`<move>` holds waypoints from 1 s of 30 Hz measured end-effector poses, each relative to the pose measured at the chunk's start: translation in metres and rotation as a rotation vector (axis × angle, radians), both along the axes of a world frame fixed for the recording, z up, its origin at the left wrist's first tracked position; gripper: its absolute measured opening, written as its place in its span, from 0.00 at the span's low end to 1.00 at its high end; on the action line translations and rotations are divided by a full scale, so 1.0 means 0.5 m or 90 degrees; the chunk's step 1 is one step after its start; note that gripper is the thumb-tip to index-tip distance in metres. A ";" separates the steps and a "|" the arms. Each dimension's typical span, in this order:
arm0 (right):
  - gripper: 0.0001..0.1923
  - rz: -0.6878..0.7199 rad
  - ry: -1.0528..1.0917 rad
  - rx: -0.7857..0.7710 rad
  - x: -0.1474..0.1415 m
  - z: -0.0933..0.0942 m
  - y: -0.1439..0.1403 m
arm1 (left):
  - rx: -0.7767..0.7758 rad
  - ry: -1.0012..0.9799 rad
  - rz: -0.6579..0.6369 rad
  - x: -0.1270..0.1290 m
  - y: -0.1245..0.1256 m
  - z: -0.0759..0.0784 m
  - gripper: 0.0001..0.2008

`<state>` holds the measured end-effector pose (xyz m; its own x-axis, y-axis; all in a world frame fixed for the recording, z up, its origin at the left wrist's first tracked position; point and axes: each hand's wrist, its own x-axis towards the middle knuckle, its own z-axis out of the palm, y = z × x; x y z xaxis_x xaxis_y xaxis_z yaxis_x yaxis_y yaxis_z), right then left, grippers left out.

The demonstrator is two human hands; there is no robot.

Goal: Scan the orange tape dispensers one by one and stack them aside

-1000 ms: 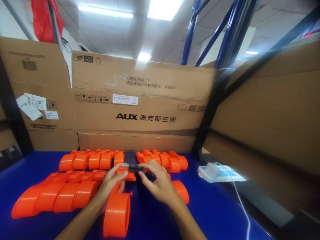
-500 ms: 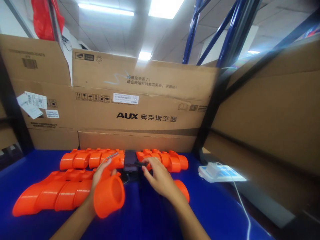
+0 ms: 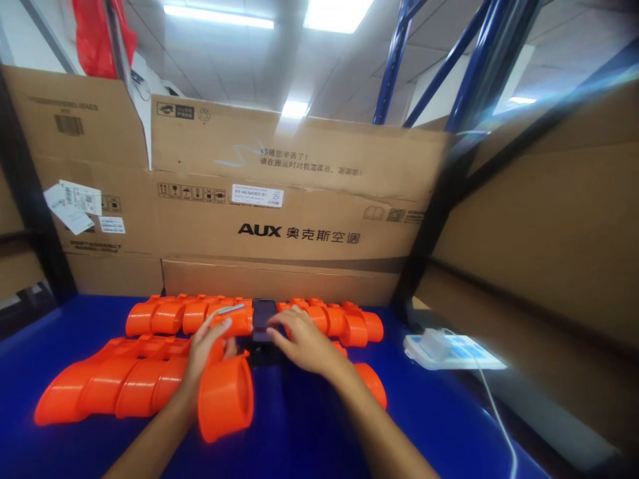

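My left hand (image 3: 204, 349) is closed round an orange plastic part (image 3: 225, 399) with a wide round cup at its near end. A thin grey strip (image 3: 231, 309) shows above the left thumb; I cannot tell whether it belongs to the orange part. My right hand (image 3: 305, 342) reaches over the table with thumb and forefinger brought close together. Its fingertips are at the front of a small dark purple box (image 3: 263, 316), and anything between them is lost against the dark surface. A black object, partly hidden, lies just below the box.
Nested orange parts lie in rows at the back left (image 3: 164, 316), front left (image 3: 112, 386) and back right (image 3: 344, 322) of the blue table (image 3: 419, 426). A white power strip (image 3: 452, 351) with a cable is at right. A cardboard sheet (image 3: 299, 259) stands behind, between dark posts.
My right hand has moved slightly left against the dark box, and the small black piece seen in its fingers no longer shows. The orange part has turned slightly. The whole view has shifted a little.
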<state>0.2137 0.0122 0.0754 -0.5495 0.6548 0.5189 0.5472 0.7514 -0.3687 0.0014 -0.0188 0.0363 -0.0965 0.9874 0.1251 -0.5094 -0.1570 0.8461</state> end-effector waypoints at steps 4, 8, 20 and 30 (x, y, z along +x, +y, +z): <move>0.11 0.018 0.080 -0.022 0.013 0.014 -0.007 | 0.024 0.118 -0.041 0.022 -0.012 -0.010 0.19; 0.10 0.097 0.123 -0.081 0.009 0.017 -0.030 | 0.073 0.173 -0.127 0.043 -0.024 -0.017 0.26; 0.09 0.018 0.210 -0.043 -0.005 0.002 -0.032 | 0.090 0.196 -0.132 0.047 -0.014 -0.042 0.26; 0.07 -0.005 0.242 -0.013 -0.006 -0.005 -0.027 | 0.063 0.199 -0.098 0.048 -0.009 -0.045 0.25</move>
<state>0.2105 -0.0011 0.0730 -0.3149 0.6708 0.6714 0.3746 0.7378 -0.5615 0.0252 -0.0232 0.0138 0.1112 0.9689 0.2210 -0.2524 -0.1876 0.9493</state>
